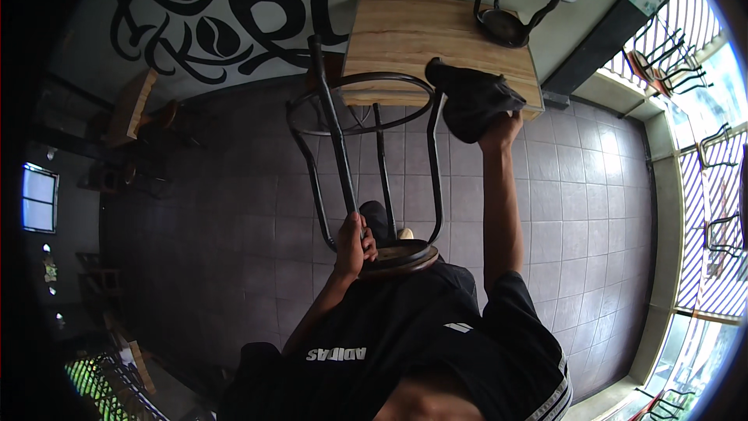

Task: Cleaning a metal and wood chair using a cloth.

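An upside-down stool (336, 132) with black metal legs and a ring brace is in front of my body, its round seat (399, 257) against my lower torso. My left hand (354, 245) is closed around one leg close to the seat. With my arm stretched forward, my right hand (502, 131) grips a black cloth (471, 103). The cloth bunches at the end of the stool's right leg and hides that tip. Part of my right fingers is behind the fabric.
A wooden table (413, 35) stands against the wall ahead, with another upturned stool (506, 27) on it. Grey tiles (576, 218) cover the floor. More furniture (128, 113) stands at the left; windows (709, 210) with upturned stools before them line the right.
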Demonstrator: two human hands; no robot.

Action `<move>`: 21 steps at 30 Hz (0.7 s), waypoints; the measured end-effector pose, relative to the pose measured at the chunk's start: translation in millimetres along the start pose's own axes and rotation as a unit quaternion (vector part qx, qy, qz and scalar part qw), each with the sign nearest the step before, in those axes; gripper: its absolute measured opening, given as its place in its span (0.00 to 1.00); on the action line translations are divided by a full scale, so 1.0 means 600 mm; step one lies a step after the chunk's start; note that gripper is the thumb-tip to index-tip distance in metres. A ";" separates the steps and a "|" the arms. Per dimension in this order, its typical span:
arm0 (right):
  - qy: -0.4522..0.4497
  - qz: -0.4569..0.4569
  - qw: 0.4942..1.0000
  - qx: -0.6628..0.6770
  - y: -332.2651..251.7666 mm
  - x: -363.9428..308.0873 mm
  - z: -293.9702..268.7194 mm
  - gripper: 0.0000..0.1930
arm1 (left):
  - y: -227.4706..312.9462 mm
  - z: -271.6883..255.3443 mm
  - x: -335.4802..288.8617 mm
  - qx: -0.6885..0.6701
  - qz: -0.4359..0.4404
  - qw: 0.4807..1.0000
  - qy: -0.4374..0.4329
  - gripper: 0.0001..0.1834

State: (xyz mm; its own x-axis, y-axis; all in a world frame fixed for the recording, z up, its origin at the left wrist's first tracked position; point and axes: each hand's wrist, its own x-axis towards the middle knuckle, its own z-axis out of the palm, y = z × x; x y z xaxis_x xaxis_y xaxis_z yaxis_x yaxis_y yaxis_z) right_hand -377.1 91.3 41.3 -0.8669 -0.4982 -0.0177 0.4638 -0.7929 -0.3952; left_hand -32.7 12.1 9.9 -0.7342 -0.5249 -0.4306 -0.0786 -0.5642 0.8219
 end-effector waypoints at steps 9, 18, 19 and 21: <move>-0.081 -0.176 0.897 -0.398 0.000 0.007 0.140 0.25 | 0.001 -0.003 -0.004 0.009 0.000 1.000 -0.006 0.21; -0.314 -0.037 0.814 -0.488 0.143 0.060 0.085 0.32 | 0.005 0.003 -0.006 0.018 -0.006 1.000 -0.024 0.22; -0.316 -0.037 0.812 -0.489 0.139 0.068 0.077 0.32 | 0.005 0.005 -0.003 0.016 -0.005 1.000 -0.026 0.22; -0.306 -0.069 0.693 -0.649 0.140 0.065 0.095 0.31 | 0.006 0.001 -0.004 0.010 0.002 1.000 -0.029 0.22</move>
State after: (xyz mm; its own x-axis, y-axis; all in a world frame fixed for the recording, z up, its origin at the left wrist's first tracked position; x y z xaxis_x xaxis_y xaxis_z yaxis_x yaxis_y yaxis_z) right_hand -361.8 -14.7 59.5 -0.4634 -0.8188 0.3388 -0.5158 -0.0617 -0.8545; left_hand -31.5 11.9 13.9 -0.7720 -0.4899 -0.4050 -0.0881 -0.5485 0.8315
